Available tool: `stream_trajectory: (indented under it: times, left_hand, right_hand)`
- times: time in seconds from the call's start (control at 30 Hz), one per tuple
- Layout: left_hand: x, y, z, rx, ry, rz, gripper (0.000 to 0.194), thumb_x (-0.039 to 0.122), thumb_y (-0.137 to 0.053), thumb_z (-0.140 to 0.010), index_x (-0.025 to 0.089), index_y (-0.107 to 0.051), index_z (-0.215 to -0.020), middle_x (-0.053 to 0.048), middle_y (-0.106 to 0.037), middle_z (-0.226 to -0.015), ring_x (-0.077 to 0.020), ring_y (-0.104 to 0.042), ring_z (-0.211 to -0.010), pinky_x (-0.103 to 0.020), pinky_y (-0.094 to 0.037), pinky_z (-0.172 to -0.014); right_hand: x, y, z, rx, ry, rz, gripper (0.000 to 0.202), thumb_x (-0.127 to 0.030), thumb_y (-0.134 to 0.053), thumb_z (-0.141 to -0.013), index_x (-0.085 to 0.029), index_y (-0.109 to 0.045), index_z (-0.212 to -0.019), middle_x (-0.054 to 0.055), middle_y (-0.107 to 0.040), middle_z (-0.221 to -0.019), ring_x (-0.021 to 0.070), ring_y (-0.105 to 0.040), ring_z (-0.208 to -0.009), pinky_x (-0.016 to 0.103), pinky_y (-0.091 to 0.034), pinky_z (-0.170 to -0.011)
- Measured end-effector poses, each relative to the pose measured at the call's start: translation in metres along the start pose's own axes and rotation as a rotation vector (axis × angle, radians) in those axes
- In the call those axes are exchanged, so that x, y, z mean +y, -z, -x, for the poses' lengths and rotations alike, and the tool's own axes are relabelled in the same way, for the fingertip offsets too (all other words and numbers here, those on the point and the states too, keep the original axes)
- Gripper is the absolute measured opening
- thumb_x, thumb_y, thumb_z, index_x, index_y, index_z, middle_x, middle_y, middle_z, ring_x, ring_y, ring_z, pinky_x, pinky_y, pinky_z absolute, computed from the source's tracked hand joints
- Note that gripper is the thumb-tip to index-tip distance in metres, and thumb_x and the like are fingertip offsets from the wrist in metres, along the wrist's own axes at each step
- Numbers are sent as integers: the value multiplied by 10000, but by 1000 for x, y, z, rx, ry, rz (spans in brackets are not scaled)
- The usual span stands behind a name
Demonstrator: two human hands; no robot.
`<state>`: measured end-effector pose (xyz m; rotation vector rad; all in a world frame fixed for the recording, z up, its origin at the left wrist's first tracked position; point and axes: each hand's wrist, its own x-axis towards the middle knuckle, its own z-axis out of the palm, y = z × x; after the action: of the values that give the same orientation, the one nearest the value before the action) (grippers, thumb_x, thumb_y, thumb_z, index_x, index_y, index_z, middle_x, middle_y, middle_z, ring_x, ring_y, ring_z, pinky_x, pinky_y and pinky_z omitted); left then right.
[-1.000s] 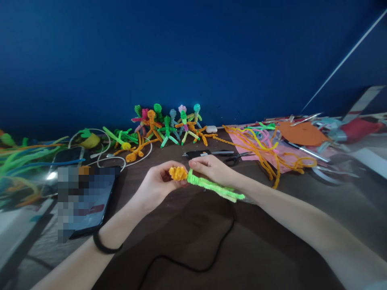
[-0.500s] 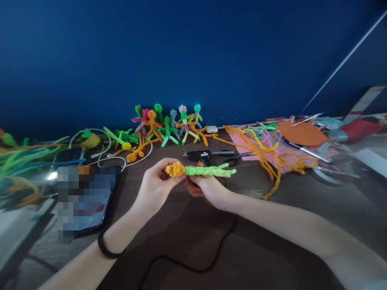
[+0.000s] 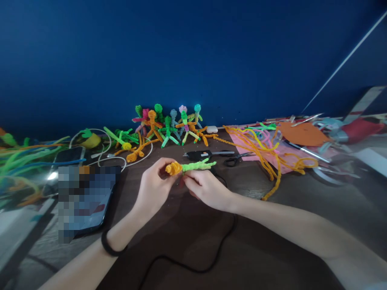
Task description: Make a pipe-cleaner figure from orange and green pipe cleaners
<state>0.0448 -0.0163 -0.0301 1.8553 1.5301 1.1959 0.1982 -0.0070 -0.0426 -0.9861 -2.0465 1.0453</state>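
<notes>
A pipe-cleaner figure [image 3: 198,165] with a coiled orange head and light green body and limbs lies sideways between my hands. My left hand [image 3: 155,183] is closed on the orange head, thumb and fingers pinching it from the left. Fingers curled, my right hand [image 3: 208,189] grips the figure at the green part just past the head; its fingertips are partly hidden. Green limbs stick out above the knuckles, pointing right. Just beyond the hands lie a black glue gun [image 3: 196,155] and black scissors [image 3: 232,160].
Finished pipe-cleaner figures [image 3: 167,129] stand along the blue wall. A phone [image 3: 93,201] and loose pipe cleaners [image 3: 33,161] lie to the left. Orange pipe cleaners [image 3: 266,161], pink sheets [image 3: 242,149] and an orange sheet [image 3: 304,133] are at right. A black cord [image 3: 193,269] crosses the front.
The figure has turned, its green limbs now reaching less far right and tilting up. My right hand has shifted, its knuckles now in front of the green body.
</notes>
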Motion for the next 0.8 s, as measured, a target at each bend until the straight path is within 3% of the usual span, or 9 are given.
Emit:
stream_trajectory:
  times: [0.23, 0.37, 0.8]
  left_hand:
    - [1, 1, -1, -43, 48, -21, 115, 193, -590, -670, 172, -593, -783, 2, -630, -732, -139, -566, -662, -234, -434, -612]
    - [3, 2, -1, -90, 40, -34, 122, 153, -574, -659, 176, -600, -776, 9, -633, -729, -131, -566, -659, -226, -429, -612]
    - [2, -2, 1, -161, 54, 85, 136, 186, -622, -649, 169, -597, -782, 13, -636, -717, -128, -585, -663, -219, -450, -610]
  right_hand:
    - [0, 10, 0, 50, 195, 510, 243, -196, -391, -837, -147, -483, -617, -1, -484, -582, 78, -390, -522, 226, -247, -525]
    - [-4, 17, 0, 57, 214, 717, 245, -220, -381, -831, -155, -521, -641, -14, -470, -519, 77, -363, -465, 236, -182, -492]
    - [2, 33, -4, 46, 327, 686, 195, -240, -433, -796, -171, -500, -627, -26, -468, -530, 79, -415, -518, 216, -221, -515]
